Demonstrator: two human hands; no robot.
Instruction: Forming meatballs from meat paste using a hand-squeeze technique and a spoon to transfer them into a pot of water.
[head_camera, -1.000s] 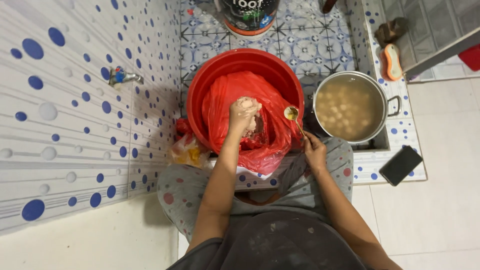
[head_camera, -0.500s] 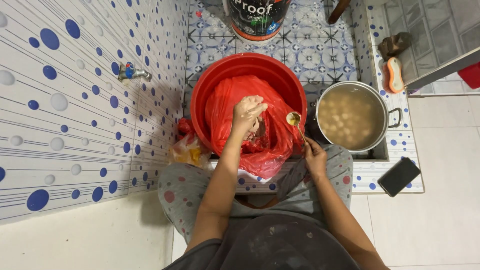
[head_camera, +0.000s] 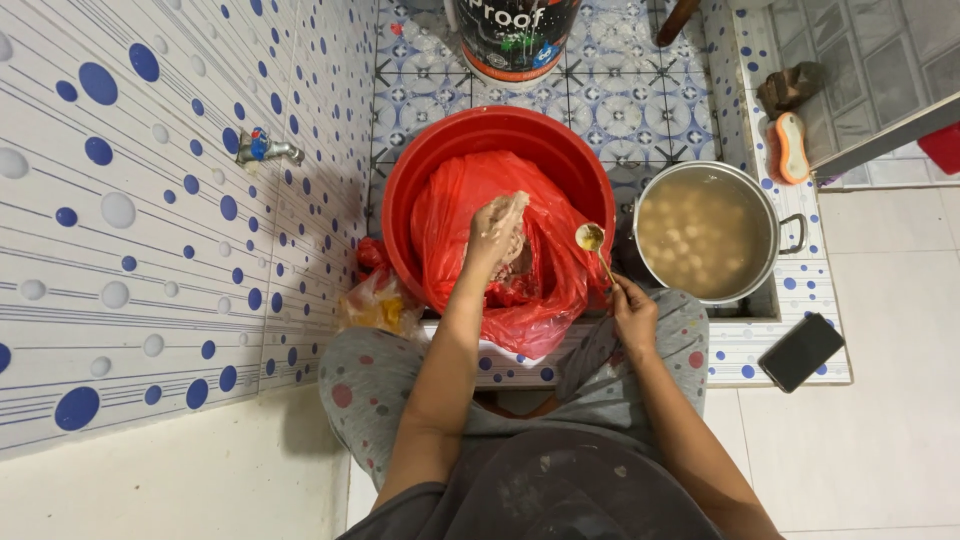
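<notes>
Left hand closed on paste over the red bag — right hand pinching a spoon beside it.

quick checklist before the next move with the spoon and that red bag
1. Left hand coated in pale paste, down in the red plastic bag: ok.
2. Right hand grips the metal spoon by its handle: ok.
3. Spoon bowl loaded, held over the bag's edge: ok.
4. Bag seated inside the round red plastic basin: ok.
5. Steel pot of pale balls in cloudy liquid, beside the basin: ok.
6. Paste left in the bag: cannot tell.
</notes>
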